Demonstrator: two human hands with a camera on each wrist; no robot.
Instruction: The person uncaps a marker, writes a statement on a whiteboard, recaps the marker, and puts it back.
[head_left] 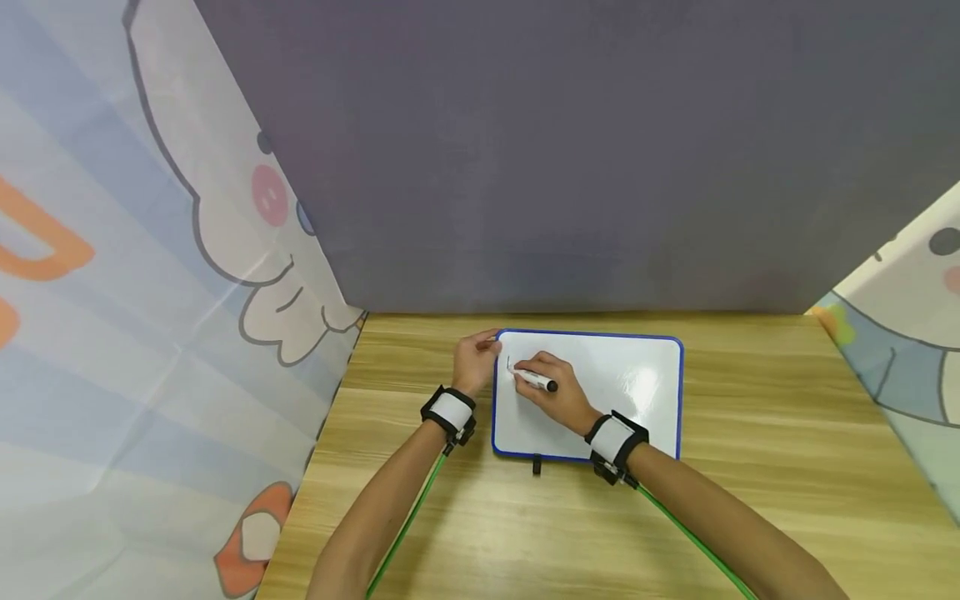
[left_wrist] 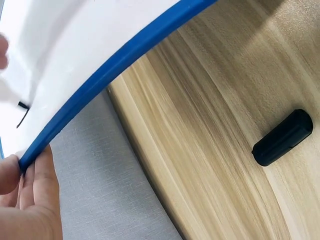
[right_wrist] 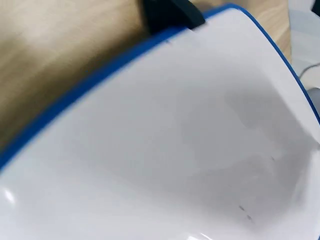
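A whiteboard with a blue rim lies on the wooden table. My left hand grips its upper left edge, the thumb on top and the fingers underneath, as the left wrist view shows. In my right hand I hold a white marker with a black end, its tip at the board's upper left. A short black stroke stands there; the left wrist view also shows a black line by the tip. The right wrist view shows only board surface, with neither my right hand nor the marker visible.
A black marker cap lies on the table just below the board's lower edge. Behind the table rises a grey panel. A cartoon-printed curtain hangs at the left, and another print at the right.
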